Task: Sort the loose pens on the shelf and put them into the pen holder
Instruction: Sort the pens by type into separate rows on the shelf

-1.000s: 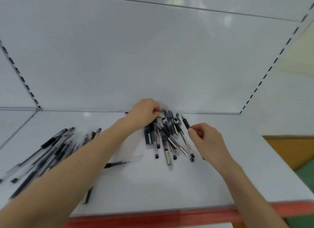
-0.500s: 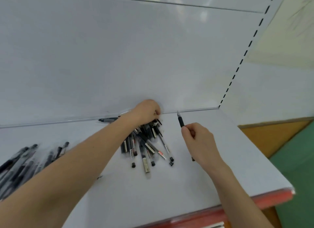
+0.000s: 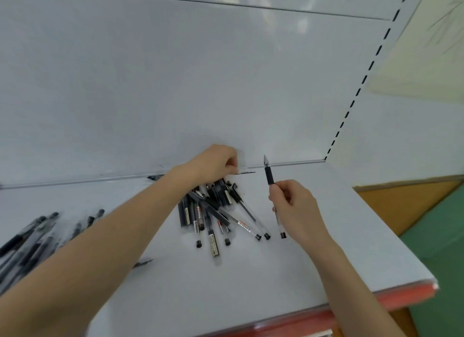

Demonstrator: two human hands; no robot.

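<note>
1. I judge the job to be at an early stage. No pen holder shows in my view, so I cannot confirm that any pen has gone in.
2. Most of the work is left. The middle pile point(image 3: 216, 211) of loose pens lies crisscrossed on the shelf point(image 3: 339, 236), close to the back wall. A second batch of pens point(image 3: 30, 238) lies at the far left, roughly parallel, which may be a lot already sorted. 1 stray pen point(image 3: 155, 178) lies along the back edge.
3. My operator's right hand point(image 3: 293, 206) has its fingers curled round the lower barrel of 1 held pen point(image 3: 270, 177). The tip points up, and the pen is lifted clear, just right of the middle pile.
4. The left hand point(image 3: 216, 164) sits knuckles up on the far end of the middle pile, fingers curled down into it. I cannot tell whether it pinches a pen or only rests there.
5. Containers: none in view. Every pen I see is either on the shelf or in the right hand.
</note>
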